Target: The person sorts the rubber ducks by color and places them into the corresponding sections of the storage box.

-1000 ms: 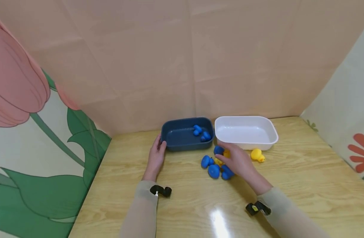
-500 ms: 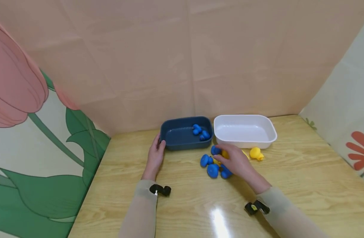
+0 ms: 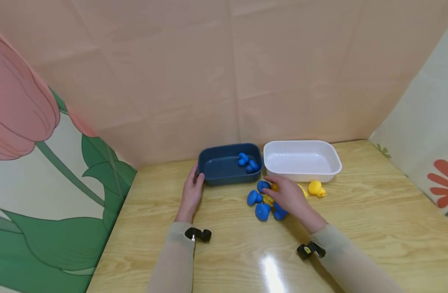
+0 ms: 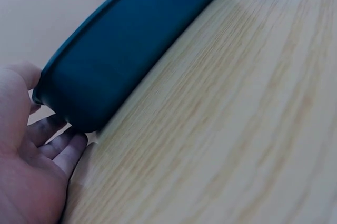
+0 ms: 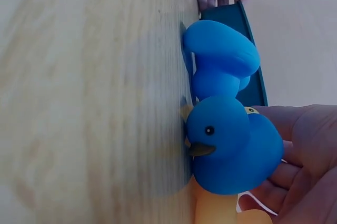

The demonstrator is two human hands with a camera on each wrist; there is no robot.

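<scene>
My left hand (image 3: 192, 193) holds the left end of a dark blue tub (image 3: 227, 179), thumb at the rim and fingers against the end wall (image 4: 87, 113). Two blue rubber ducks (image 3: 243, 159) lie in its right part. My right hand (image 3: 291, 197) reaches over a cluster of blue and yellow ducks. Its thumb and fingertips are at the right side of the rearmost blue duck (image 3: 262, 186), pinching it. In the right wrist view, a blue duck (image 5: 226, 150) stands in front of my fingers and partly hides them; another blue duck (image 5: 221, 50) lies beyond.
A white tub (image 3: 302, 178) stands right of the dark one, both near the draped back wall. Several blue ducks (image 3: 262, 212) and a yellow duck (image 3: 268, 200) sit close together under my right hand. Another yellow duck (image 3: 315, 188) lies in front of the white tub.
My right hand has shifted slightly left, and the rearmost blue duck has moved left with it. The left hand keeps its hold on the dark tub.
</scene>
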